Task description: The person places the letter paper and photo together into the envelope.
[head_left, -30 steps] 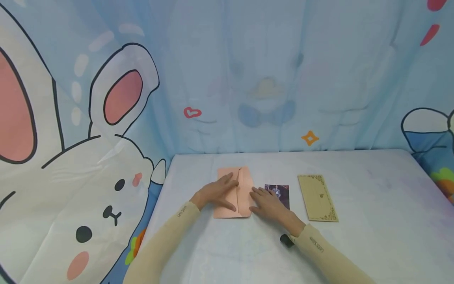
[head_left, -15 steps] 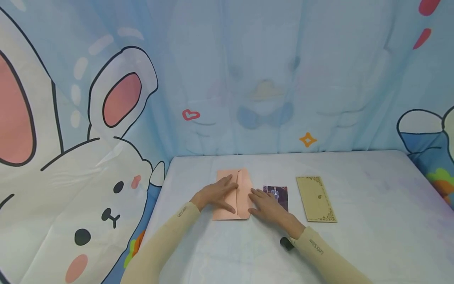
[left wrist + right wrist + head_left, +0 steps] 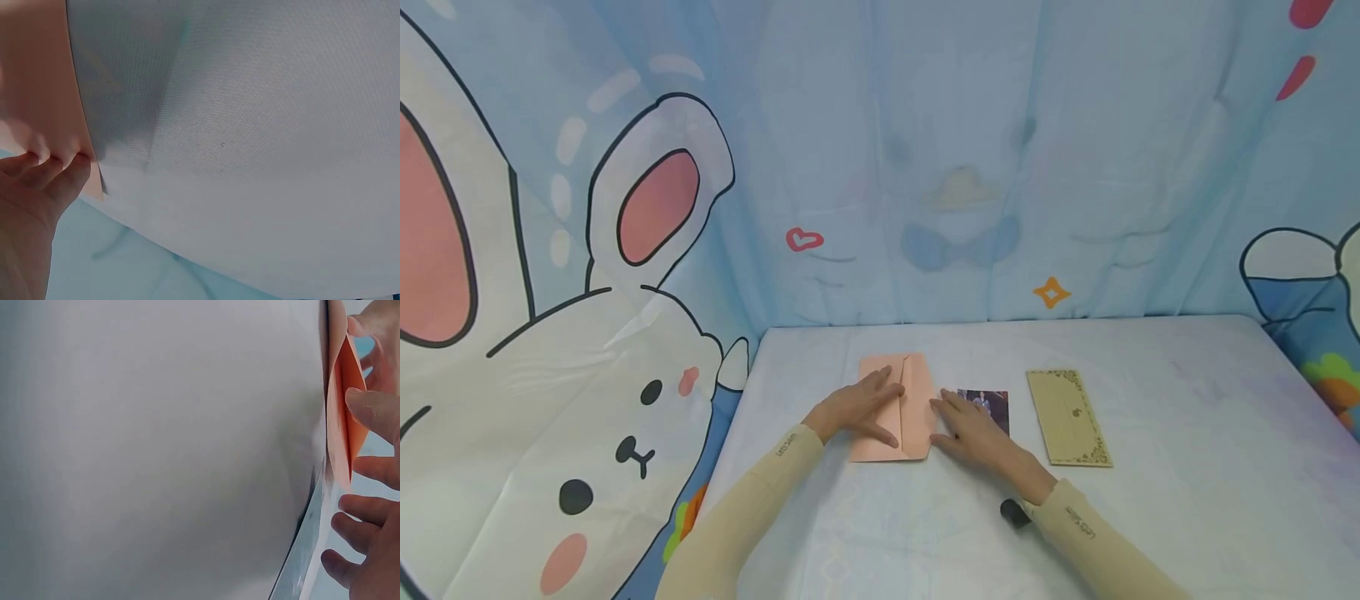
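A peach-coloured paper envelope (image 3: 917, 417) with a flap fold lies flat on the white-covered table. My left hand (image 3: 863, 407) rests on its left half with fingers spread. In the left wrist view, the fingertips of that hand (image 3: 47, 187) press on the paper near an edge. Beside the envelope's right edge is my right hand (image 3: 973, 435), its fingers loosely extended and the fingertips at or very near that edge. Under and behind this hand lies a dark photo (image 3: 996, 406), partly hidden. The right wrist view shows the envelope (image 3: 335, 419) gaping slightly near the right hand (image 3: 378, 519).
A tan card with an ornamental border (image 3: 1070, 417) lies to the right of the photo. A small black object (image 3: 1015, 512) shows at the right wrist. Behind the table (image 3: 1187, 500) hangs a blue curtain (image 3: 865, 167) with cartoon prints.
My right hand has shifted slightly to the right, and its fingers have spread a little. The left hand stays in place on the envelope. The head view has tilted slightly.
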Demonstrator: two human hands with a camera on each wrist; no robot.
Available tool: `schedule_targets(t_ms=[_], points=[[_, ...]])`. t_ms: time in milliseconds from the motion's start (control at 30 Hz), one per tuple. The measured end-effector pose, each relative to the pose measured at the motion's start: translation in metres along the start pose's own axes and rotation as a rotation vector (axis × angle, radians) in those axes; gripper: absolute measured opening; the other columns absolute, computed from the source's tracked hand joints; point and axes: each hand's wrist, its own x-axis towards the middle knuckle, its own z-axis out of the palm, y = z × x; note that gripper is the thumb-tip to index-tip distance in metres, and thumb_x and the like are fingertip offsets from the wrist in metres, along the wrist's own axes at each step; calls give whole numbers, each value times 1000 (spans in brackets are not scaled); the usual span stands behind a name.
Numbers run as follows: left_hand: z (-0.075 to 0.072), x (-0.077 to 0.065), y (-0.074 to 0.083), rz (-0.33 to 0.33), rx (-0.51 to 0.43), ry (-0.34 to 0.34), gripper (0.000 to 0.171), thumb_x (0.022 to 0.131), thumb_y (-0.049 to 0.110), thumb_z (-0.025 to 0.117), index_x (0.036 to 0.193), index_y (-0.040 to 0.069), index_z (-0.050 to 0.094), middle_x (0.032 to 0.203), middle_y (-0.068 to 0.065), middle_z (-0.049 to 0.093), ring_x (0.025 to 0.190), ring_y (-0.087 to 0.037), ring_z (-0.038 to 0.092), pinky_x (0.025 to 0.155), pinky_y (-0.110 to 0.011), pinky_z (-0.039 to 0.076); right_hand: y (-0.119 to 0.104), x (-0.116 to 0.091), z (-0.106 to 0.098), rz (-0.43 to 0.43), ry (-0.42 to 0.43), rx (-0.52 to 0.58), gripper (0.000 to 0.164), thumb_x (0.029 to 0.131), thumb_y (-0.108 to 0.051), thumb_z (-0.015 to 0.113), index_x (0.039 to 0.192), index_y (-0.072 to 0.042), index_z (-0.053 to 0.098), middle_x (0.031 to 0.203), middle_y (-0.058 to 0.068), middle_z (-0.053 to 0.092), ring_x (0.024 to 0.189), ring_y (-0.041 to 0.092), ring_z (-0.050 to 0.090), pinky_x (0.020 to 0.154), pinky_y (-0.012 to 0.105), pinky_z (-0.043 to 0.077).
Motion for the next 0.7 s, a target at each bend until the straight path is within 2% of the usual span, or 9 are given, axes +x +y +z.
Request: schedule_targets(t_ms=[200, 433, 700], points=[[-2, -1, 1, -11, -3, -11, 92, 76, 74, 71, 149, 29, 36, 169, -15, 10, 154, -34, 23, 103, -51, 49, 13, -5, -5, 10, 73, -8, 69, 94, -34, 71, 149, -2, 45, 155, 27, 40, 141, 46, 42, 110, 67, 33], [-2, -2, 0, -20, -24, -32, 94, 77, 73, 71, 151, 30, 33, 170, -13, 6, 156, -31, 19, 107, -51, 47, 28, -12, -16, 38, 132, -75, 71, 90, -29, 75, 147, 1, 44, 149, 32, 43, 137, 50, 44, 107, 67, 36], [-1, -2, 1, -21, -15, -32, 96, 77, 73, 70, 153, 29, 32, 170, -13, 6, 156, -30, 18, 110, -49, 44, 46, -22, -31, 133, 123, -121, 73, 90, -20, 73, 148, 6, 38, 149, 37, 39, 137, 54, 40, 109, 68, 34]])
